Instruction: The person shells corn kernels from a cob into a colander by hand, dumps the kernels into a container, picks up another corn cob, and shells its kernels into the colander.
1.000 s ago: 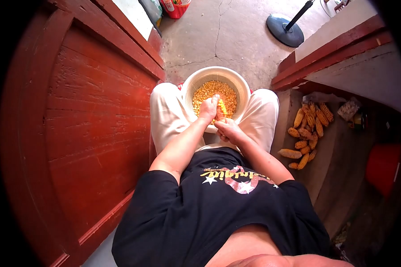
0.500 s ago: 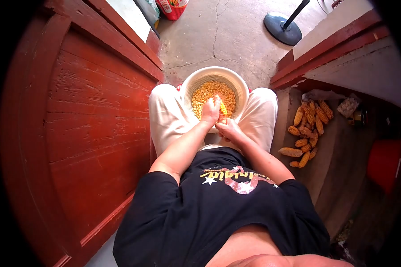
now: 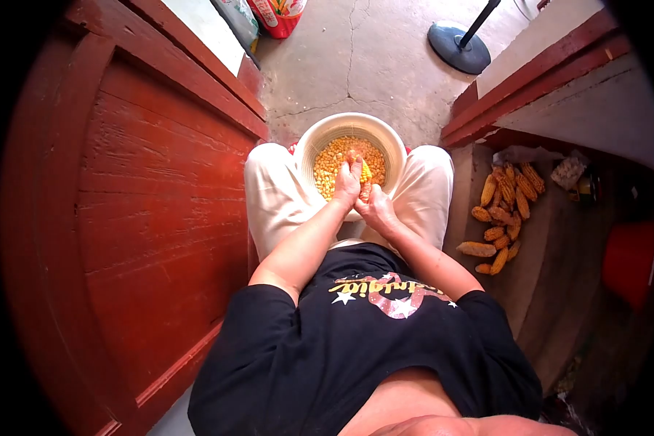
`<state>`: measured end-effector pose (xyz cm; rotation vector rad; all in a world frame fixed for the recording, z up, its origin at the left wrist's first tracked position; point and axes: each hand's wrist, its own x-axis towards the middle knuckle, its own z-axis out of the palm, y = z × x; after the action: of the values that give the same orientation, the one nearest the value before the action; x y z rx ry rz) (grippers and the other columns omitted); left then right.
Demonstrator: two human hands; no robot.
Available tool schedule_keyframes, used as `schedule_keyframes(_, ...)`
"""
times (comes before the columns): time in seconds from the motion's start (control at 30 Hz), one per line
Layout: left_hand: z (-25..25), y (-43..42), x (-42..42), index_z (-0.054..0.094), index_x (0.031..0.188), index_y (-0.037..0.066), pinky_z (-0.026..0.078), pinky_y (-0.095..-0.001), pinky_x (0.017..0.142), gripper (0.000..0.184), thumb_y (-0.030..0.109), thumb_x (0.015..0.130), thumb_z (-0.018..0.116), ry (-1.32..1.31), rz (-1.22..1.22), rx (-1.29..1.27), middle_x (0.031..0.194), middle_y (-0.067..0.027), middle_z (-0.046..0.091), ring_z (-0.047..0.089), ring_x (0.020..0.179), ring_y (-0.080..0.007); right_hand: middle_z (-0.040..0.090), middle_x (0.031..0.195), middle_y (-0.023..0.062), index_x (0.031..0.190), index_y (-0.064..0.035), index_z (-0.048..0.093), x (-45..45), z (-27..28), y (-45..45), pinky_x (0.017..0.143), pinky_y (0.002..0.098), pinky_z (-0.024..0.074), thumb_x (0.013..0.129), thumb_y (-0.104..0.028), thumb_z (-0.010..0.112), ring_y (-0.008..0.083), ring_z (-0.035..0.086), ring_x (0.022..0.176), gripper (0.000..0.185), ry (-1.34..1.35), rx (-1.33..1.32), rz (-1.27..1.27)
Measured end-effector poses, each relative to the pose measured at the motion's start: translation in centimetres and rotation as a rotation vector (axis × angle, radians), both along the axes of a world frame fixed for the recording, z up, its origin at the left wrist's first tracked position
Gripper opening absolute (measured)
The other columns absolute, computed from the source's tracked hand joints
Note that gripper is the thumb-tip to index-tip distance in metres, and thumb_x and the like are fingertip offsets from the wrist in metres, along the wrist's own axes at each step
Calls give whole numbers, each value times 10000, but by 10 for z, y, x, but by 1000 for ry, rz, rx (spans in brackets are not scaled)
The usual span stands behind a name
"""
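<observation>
Our L fingers [image 3: 354,163] & R fingers [image 3: 375,192] pinch cob [image 3: 366,174]; w/ too much push, it may hop past 12 o'clock tub rim [image 3: 352,116].

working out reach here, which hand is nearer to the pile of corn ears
Right. The right hand is at the near side of the white basket, the pile of corn ears off to its right; the left hand is farther left, away from the pile.
</observation>
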<state>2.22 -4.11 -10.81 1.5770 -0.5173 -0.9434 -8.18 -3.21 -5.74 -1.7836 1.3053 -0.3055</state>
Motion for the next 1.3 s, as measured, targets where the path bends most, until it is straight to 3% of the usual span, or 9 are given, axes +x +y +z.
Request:
schedule_keyframes(0.27,15,7,8,536,1062,-32,443,-379,759,523,452,895,431,-259,-106,128,926,-226,611,596,890,-321,535,582,72,787,-18,473,1,-15,2,413,302,418,777,-293,608,159,510,454,307,-170,81,-14)
schedule_keyframes(0.33,16,8,10,534,1086,-25,447,-368,768,507,436,902,428,-225,-97,64,940,-216,615,598,899,-302,500,547,28,777,-39,470,2,12,-4,341,248,352,783,-249,590,102,447,381,241,-342,567,-14)
schedule_keyframes(0.43,-1,5,17,523,1156,4,444,-317,806,482,410,913,429,-182,-116,20,1013,-141,617,587,930,-216,498,537,29,777,-40,470,3,20,-4,341,246,348,783,-223,584,101,446,385,216,-339,485,-32)
schedule_keyframes(0.53,28,7,14,486,1155,-6,428,-278,797,559,476,873,482,433,-145,-154,990,-58,577,535,900,-148,495,541,28,783,-40,461,4,15,-7,340,247,348,784,-228,586,106,446,385,225,-307,433,-29)
schedule_keyframes(0.63,12,12,15,474,1128,-13,434,-280,770,552,467,859,515,336,-190,-34,944,-77,575,539,863,-145,487,545,28,799,-41,454,4,-11,-4,337,247,345,788,-228,584,107,436,381,228,-145,49,-3)
schedule_keyframes(0.77,20,17,18,474,1118,-28,440,-288,758,495,396,870,534,141,-259,41,957,-95,578,547,850,-149,483,550,30,813,-41,452,4,9,-2,337,251,347,792,-227,579,107,429,380,226,-274,429,-73)
schedule_keyframes(0.93,5,24,18,490,1111,-14,438,-291,789,363,295,925,451,328,-253,-96,997,-85,568,537,882,-139,489,557,35,844,-34,445,-2,0,-16,333,252,344,801,-220,567,107,430,380,226,-382,642,39)
schedule_keyframes(1.13,24,22,17,467,1115,8,439,-269,773,442,364,868,552,319,-266,35,958,-60,556,538,846,-118,513,554,51,845,-6,430,2,-11,-3,341,267,366,792,-267,609,119,463,392,320,-148,112,29)
schedule_keyframes(1.3,42,29,18,481,1092,1,444,-293,776,431,323,835,608,264,-289,-7,976,-85,574,548,862,-151,519,561,62,840,-2,425,4,-5,-3,356,268,389,774,-301,639,124,484,404,373,-191,210,20)
